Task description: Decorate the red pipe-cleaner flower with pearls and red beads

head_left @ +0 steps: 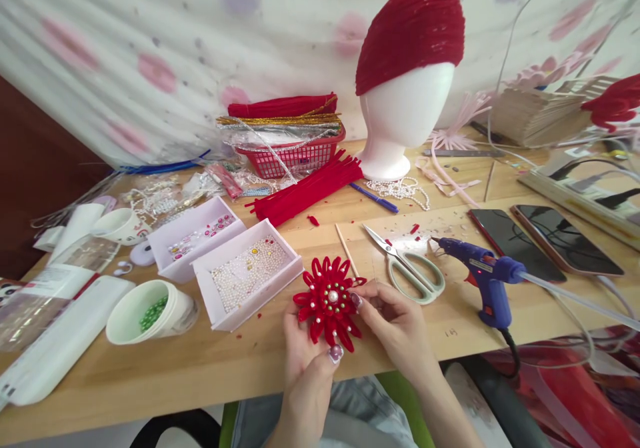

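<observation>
A red pipe-cleaner flower (327,301) with a pearl at its centre and small pearls on its petals is held over the near edge of the wooden table (210,368). My left hand (306,361) grips it from below, thumb on a lower petal. My right hand (393,318) pinches a petal at the flower's right side with its fingertips. A white box of pearls (249,273) lies just left of the flower.
Scissors (410,265) and a blue glue gun (487,278) lie to the right, two phones (543,238) beyond them. A foam head with a red cap (407,68), a red basket (290,151), red pipe cleaners (305,191), a rhinestone box (195,235) and a cup of green beads (150,311) stand around.
</observation>
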A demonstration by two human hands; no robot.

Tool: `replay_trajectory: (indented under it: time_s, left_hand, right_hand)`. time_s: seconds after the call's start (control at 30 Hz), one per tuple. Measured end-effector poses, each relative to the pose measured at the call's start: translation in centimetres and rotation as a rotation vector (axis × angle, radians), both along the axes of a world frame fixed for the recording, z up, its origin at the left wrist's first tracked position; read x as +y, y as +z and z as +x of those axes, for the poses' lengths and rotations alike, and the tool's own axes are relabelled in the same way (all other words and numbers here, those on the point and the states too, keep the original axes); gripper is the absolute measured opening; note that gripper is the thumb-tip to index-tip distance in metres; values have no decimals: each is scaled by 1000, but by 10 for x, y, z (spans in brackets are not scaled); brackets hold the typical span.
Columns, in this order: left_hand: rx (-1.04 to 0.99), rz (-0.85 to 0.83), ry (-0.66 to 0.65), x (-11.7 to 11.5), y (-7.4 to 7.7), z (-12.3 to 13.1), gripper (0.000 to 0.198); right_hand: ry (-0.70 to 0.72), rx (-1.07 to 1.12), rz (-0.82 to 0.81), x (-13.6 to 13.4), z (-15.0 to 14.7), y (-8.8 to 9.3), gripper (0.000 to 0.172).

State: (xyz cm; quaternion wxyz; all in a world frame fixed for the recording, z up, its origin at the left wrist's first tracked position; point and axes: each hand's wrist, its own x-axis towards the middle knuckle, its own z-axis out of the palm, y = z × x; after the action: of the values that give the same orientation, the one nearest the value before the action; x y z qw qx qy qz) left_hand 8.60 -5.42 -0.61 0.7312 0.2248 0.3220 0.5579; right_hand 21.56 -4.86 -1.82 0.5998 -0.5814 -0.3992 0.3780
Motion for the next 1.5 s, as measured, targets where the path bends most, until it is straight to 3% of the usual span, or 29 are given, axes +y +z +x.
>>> replay_trajectory:
  time_s: [0.17,0.4,0.57,0.7,0.9,1.17,1.5]
  left_hand:
    - [-15,-11,-12,0,-1,0,54]
    - [10,-16,2,9,-3,0,53]
    - [70,52,18,20,-10,9,58]
    - [97,108,3,13,-8,18,66]
    - [32,137,-31,3,-4,27,58]
    - [2,70,-18,10,-7,31,65]
    - [34,37,-124,28,-4,22,64]
  right_hand:
    - [-8,15,-9,0,1,-1,20]
    - [-71,128,-6,-4,7,-12,41]
    - [-115,89,22,-5,9,-4,36]
    - [-133,62,50,-4,9,2,30]
    - [-94,74,26,-4,13,8,28]
    - [-30,170,-56,-3,17,9,47]
    - [-70,264,-148,3,27,8,53]
